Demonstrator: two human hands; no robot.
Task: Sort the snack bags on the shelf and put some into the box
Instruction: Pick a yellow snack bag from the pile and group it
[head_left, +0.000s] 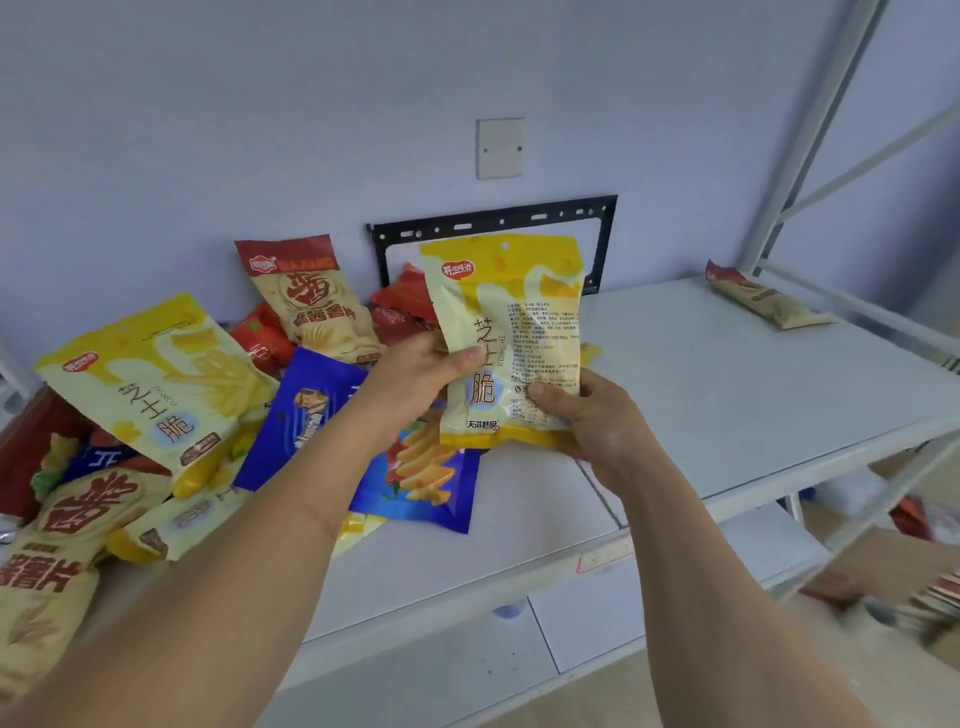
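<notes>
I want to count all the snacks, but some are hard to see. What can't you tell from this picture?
- Head view: the box at the lower right is blurred and cut off by the edge.
- Small print on the yellow bag, held by the left hand and right hand: too tiny.
- The red bags behind: mostly hidden, uncountable.
- The blue bag: partly covered by the left arm.
</notes>
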